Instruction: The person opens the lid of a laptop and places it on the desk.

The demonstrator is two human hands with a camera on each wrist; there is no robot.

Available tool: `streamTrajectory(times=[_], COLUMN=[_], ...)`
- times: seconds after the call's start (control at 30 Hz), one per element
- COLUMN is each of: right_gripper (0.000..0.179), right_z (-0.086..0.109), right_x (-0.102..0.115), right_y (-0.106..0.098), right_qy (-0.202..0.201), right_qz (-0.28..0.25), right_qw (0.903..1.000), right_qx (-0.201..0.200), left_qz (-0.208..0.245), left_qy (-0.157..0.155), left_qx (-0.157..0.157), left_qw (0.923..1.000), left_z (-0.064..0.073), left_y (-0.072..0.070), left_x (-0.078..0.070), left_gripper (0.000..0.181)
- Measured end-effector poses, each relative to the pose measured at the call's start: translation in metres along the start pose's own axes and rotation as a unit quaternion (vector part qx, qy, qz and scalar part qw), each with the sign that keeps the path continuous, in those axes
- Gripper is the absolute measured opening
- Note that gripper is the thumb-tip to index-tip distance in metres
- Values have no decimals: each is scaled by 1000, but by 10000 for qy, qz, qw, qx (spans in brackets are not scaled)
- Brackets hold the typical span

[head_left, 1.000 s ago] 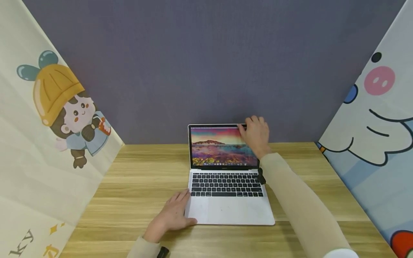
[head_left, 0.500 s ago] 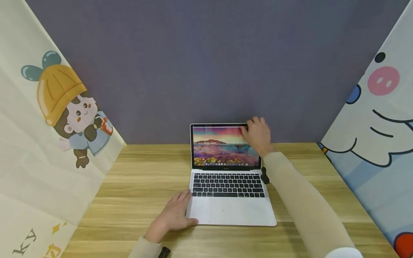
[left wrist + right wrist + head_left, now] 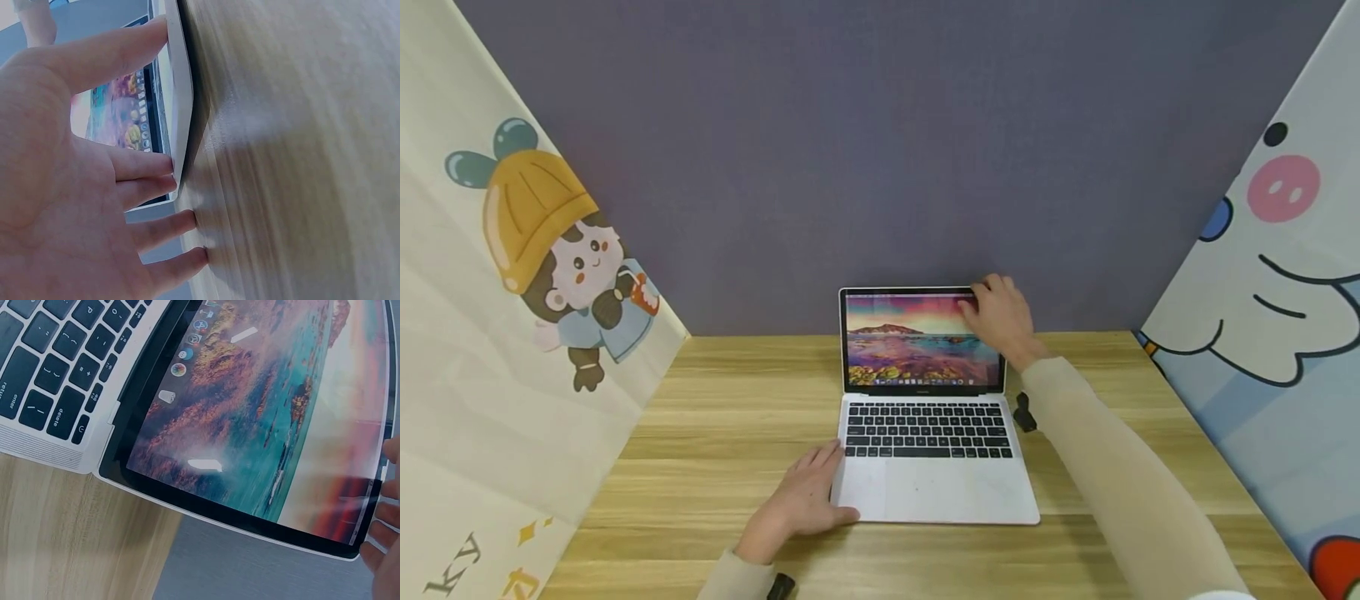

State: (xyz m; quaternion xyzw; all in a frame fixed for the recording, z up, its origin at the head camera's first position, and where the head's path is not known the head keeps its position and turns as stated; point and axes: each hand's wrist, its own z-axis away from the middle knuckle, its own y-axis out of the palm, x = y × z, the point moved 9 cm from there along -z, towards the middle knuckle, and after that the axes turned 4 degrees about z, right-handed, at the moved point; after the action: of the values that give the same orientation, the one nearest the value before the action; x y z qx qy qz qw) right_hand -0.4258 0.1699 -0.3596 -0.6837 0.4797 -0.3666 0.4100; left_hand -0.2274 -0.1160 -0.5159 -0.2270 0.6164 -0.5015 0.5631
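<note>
A silver laptop (image 3: pixel 936 492) stands unfolded on the wooden table, its lid tilted back and its screen (image 3: pixel 910 342) lit with a seaside picture. My left hand (image 3: pixel 805 496) lies at the laptop's front left corner, fingers fairly straight. In the left wrist view, the thumb of that left hand (image 3: pixel 56 156) meets the front edge, two fingertips reach the side edge, and two others rest on the table. My right hand (image 3: pixel 1002 315) is at the lid's top right corner. In the right wrist view, the fingertips of the right hand (image 3: pixel 387 525) lie loosely along the lid's top edge.
The wooden table (image 3: pixel 715 417) reaches back to a dark grey panel (image 3: pixel 880 150). Cartoon-printed cloths stand on the left (image 3: pixel 467 333) and right (image 3: pixel 1300 325). A small black piece (image 3: pixel 1024 412) hangs by the right sleeve.
My right hand has shifted slightly right along the lid's corner, its thumb now lower, off the top edge. The left hand and the laptop show hardly any change; the view sways a little.
</note>
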Motion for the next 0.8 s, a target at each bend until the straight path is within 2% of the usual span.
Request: streamTrajectory(times=[0.4,0.8], right_gripper=[48,41], right_z=[7,23], right_x=[-1,6], right_y=[-9,-25], right_qy=[-252,-570], right_qz=[-44,-349], right_qw=[9996,9951], right_qx=[-82,-735], left_qz=[36,-27], left_qy=[-52,-73], left_qx=[39,44], left_qw=[10000,10000], left_z=[0,-1], left_y=[-1,0], left_x=[-1,0], left_gripper=[103,98])
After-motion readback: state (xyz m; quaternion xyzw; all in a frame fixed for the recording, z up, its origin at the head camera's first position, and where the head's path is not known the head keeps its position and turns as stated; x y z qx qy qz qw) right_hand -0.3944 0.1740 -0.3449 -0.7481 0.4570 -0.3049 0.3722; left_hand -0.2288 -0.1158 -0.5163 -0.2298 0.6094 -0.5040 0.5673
